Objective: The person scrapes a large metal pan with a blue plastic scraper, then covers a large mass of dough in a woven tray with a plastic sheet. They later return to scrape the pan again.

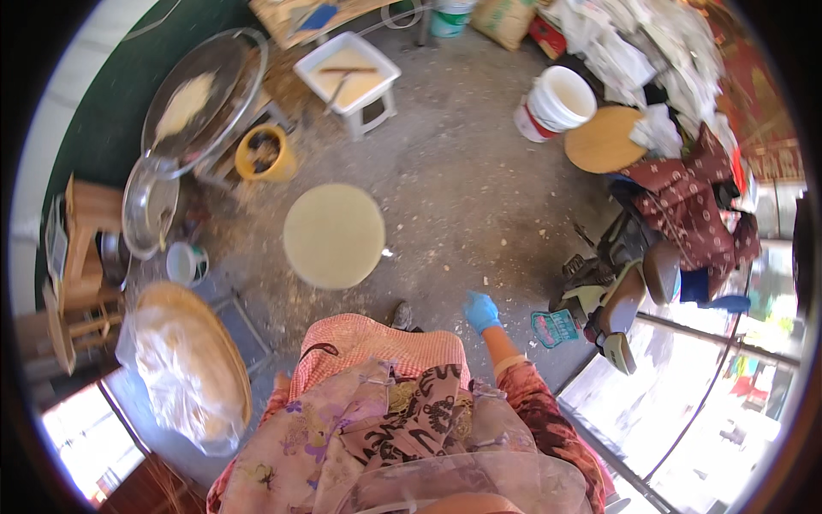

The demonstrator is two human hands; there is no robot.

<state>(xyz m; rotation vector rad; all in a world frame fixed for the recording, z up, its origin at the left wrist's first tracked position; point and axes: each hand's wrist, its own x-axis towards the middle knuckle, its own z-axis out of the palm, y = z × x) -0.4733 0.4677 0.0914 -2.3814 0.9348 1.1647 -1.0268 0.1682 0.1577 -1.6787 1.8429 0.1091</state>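
Note:
My right hand, in a blue glove, hangs in front of my body on the right, above the concrete floor. I see nothing held in it, but its fingers are foreshortened and blurred. Only a bit of my left hand shows beside the red-checked apron; its fingers are hidden. Ahead of me, left of centre, is a pale, flat, round top, with neither hand touching it. One dark shoe shows past the apron's edge.
At the far left, a white tub of pale liquid rests on a stool, near a yellow bucket and large metal bowl. A plastic-covered round tray is nearer left. At right are a white bucket, round board and shoes.

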